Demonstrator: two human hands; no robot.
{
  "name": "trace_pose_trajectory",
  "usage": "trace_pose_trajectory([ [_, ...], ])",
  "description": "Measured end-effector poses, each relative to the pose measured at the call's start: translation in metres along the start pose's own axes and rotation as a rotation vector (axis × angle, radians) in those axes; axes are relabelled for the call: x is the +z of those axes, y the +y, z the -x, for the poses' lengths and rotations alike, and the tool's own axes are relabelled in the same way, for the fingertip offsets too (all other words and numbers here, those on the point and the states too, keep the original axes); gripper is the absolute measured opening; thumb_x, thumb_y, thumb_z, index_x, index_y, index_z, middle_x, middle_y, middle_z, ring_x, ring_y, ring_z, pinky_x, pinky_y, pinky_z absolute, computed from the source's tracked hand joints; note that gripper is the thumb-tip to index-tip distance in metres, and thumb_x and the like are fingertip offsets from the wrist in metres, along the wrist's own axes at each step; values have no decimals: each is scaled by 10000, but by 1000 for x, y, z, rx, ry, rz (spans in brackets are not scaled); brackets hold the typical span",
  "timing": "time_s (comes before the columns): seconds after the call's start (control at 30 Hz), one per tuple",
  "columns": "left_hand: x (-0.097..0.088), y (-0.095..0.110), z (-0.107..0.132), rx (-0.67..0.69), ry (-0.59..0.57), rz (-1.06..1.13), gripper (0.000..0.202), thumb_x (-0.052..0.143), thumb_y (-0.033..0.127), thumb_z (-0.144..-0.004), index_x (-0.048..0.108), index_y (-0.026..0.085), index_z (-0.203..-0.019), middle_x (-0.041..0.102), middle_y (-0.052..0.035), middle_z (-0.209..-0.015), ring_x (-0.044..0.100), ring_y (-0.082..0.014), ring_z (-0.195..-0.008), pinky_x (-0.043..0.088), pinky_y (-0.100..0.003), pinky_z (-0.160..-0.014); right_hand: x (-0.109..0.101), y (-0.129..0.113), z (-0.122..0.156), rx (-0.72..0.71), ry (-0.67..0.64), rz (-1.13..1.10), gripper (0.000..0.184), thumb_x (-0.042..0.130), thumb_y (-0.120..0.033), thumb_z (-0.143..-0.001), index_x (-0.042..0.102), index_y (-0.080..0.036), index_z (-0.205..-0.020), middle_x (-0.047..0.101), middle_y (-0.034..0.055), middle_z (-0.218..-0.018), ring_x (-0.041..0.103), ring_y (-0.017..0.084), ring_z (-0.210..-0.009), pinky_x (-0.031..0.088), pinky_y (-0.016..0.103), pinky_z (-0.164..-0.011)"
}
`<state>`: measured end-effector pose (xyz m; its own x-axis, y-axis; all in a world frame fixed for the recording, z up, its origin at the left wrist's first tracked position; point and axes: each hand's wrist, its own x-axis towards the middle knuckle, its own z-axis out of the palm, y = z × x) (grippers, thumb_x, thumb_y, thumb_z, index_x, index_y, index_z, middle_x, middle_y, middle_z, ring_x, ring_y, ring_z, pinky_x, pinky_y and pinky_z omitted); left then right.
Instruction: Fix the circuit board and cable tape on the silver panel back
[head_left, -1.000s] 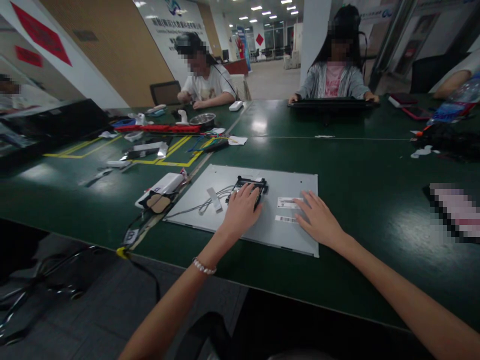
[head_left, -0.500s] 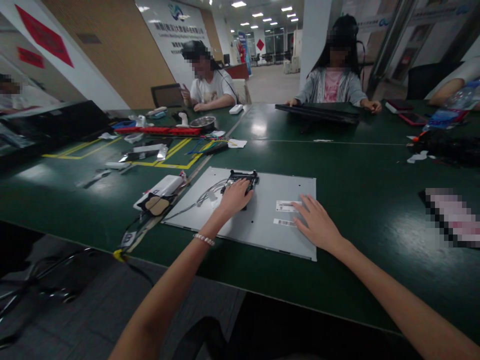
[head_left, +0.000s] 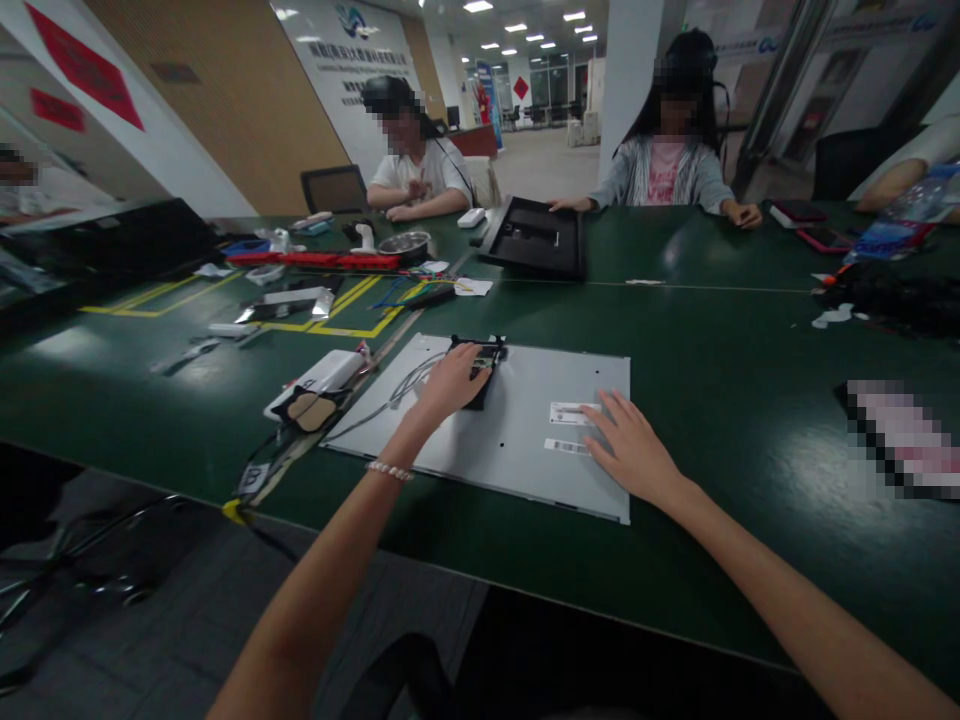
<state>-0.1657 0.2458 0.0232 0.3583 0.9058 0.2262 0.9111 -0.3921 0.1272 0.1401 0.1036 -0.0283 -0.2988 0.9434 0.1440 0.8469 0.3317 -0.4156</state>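
Observation:
A grey metal-backed panel (head_left: 525, 465) lies flat on the green table, with white barcode labels (head_left: 568, 446) near its right side. My left hand (head_left: 450, 382) grips a small circuit board in a black bracket (head_left: 475, 392) on the panel's upper middle. The fingers reach over its top and hide part of it. Thin grey cables (head_left: 409, 385) run from beside the board to the panel's left corner. My right hand (head_left: 631, 440) rests with fingers spread on the panel's right edge, fingertips by the labels.
Left of the panel stands a white device with a black strap (head_left: 319, 385), its cable hanging over the table edge. Across the table a co-worker's hand holds a black screen frame (head_left: 536, 238). A phone (head_left: 904, 435) lies to the right, a water bottle (head_left: 904, 215) behind it.
My left hand and the bracketed board have shifted slightly left on the panel. The right hand stays put. Opposite, the co-worker's black frame has swung left and tilted up.

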Motion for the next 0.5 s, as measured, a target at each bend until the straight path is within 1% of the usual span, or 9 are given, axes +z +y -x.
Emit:
trace_pose_trajectory([
  [0.1, -21, -21, 9, -19, 55, -19, 426, 493, 336, -892, 593, 162, -1267, 615, -129, -1280, 554, -278, -1210, 410, -397, -1064, 1, 1, 0, -11, 7, 0, 567, 349, -483, -980, 427, -216, -1475, 285, 102, -1599, 179, 317, -1484, 215, 548, -1184],
  [0.17, -32, -39, 16, -36, 35, -47, 428, 536, 327, -849, 626, 152, -1229, 641, -131, -1226, 577, -292, -1168, 423, -406, -1045, 1, 1, 0, -16, 11, -3, 562, 356, -472, -979, 435, -210, -1470, 287, 107, -1598, 179, 319, -1484, 215, 549, -1183],
  [0.2, -36, -48, 20, -40, 4, -58, 429, 559, 314, -821, 644, 148, -1208, 653, -133, -1200, 590, -297, -1142, 432, -405, -1032, 1, 1, 0, -16, 12, -7, 560, 361, -472, -978, 438, -211, -1467, 288, 103, -1598, 178, 319, -1484, 214, 550, -1184],
  [0.27, -40, -62, 26, -50, -73, -65, 443, 592, 273, -768, 668, 151, -1187, 674, -130, -1153, 618, -299, -1086, 456, -394, -994, 1, 0, 0, -8, 10, -13, 559, 366, -474, -977, 438, -218, -1468, 288, 93, -1599, 177, 319, -1484, 209, 551, -1185],
  [0.33, -40, -71, 30, -88, -126, -48, 460, 597, 226, -734, 680, 172, -1183, 695, -114, -1102, 648, -286, -1006, 486, -375, -927, 0, -1, 0, 4, 3, -14, 564, 369, -474, -977, 429, -217, -1474, 286, 92, -1599, 176, 317, -1484, 203, 544, -1188],
  [0.4, -38, -76, 32, -149, -121, -16, 450, 582, 198, -730, 696, 203, -1165, 718, -89, -1034, 667, -269, -921, 505, -354, -850, -2, -2, 0, 10, -2, -10, 564, 370, -468, -977, 429, -210, -1475, 290, 97, -1597, 180, 316, -1484, 203, 539, -1189],
  [0.5, -38, -81, 32, -213, -100, 4, 366, 573, 194, -736, 742, 232, -1059, 735, -66, -903, 676, -261, -819, 504, -339, -770, -3, -3, 0, 7, -3, 1, 562, 366, -468, -977, 432, -210, -1472, 299, 97, -1592, 187, 314, -1482, 212, 540, -1186],
])
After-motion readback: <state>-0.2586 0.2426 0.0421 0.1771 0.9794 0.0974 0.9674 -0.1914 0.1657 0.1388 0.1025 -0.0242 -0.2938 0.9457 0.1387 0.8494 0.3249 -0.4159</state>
